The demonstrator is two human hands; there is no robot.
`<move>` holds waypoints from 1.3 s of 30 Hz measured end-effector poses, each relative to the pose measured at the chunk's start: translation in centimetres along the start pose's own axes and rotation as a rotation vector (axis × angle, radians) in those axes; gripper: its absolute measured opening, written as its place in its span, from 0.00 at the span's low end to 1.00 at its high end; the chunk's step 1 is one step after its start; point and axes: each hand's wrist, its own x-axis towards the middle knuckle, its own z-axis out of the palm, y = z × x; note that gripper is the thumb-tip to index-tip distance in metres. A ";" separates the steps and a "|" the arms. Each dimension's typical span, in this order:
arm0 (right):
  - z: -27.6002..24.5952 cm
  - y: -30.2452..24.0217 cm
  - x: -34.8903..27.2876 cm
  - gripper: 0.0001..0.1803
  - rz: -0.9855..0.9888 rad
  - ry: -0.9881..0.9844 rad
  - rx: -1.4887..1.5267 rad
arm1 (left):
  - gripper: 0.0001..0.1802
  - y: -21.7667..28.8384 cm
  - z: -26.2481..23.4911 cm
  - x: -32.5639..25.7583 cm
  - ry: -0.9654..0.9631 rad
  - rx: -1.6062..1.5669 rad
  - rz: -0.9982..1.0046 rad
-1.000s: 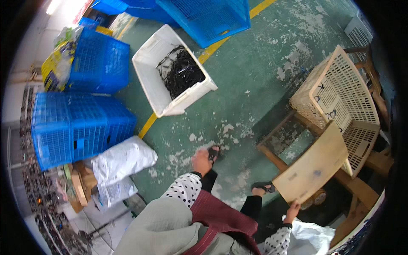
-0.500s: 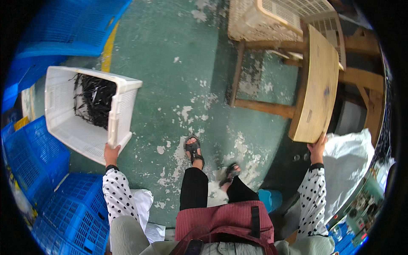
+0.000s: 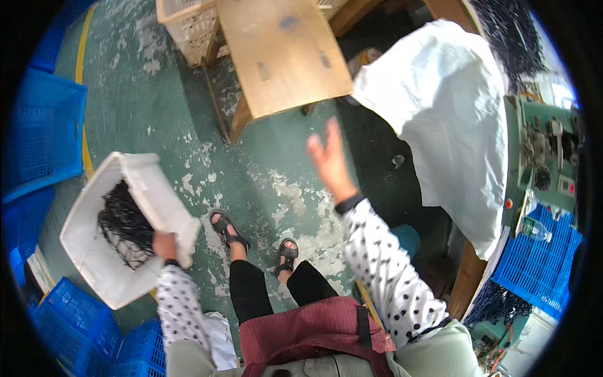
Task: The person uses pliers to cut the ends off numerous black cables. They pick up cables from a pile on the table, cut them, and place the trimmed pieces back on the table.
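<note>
My left hand [image 3: 164, 245] is closed over the rim of a white plastic crate [image 3: 164, 196], which hangs tilted at my left side. Inside lies a heap of thin black strips [image 3: 127, 217]; what exactly they are I cannot make out. My right hand [image 3: 330, 160] is in the air with its fingers apart and holds nothing. Just beyond it stands a wooden stool [image 3: 286, 60] with a flat, light-coloured top, and the hand is apart from its near edge.
Blue plastic crates [image 3: 47, 135] line the left side. A large white sack [image 3: 449, 119] drapes at the right, near a green machine [image 3: 549, 157] and a blue basket [image 3: 540, 261]. Behind the stool stands a cream crate [image 3: 191, 38]. Paint is peeling from the green floor [image 3: 182, 160].
My right hand has let go of the stool's edge and come inward, fingers spread. My view has turned right. The white crate stays in my left hand, tilted differently, and my feet have stepped.
</note>
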 end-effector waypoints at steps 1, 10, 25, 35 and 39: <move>-0.2 0.0 -4.3 0.44 0.113 -0.053 -0.015 | 0.12 7.1 -3.5 -1.7 0.014 -0.059 0.015; -1.0 12.3 -32.4 0.38 0.700 -0.340 -0.148 | 0.21 35.5 -25.6 -14.4 -0.522 -1.762 0.492; 4.2 16.4 -38.2 0.11 1.338 0.076 0.416 | 0.36 10.3 -12.8 -16.8 -0.212 -0.895 -0.783; -4.4 29.1 -30.0 0.16 0.755 0.289 -0.125 | 0.46 16.4 -11.0 -14.8 -0.180 -1.890 -0.665; -14.2 25.9 -25.6 0.12 0.993 0.085 0.099 | 0.41 22.9 -18.5 -18.7 -0.088 -1.973 -0.636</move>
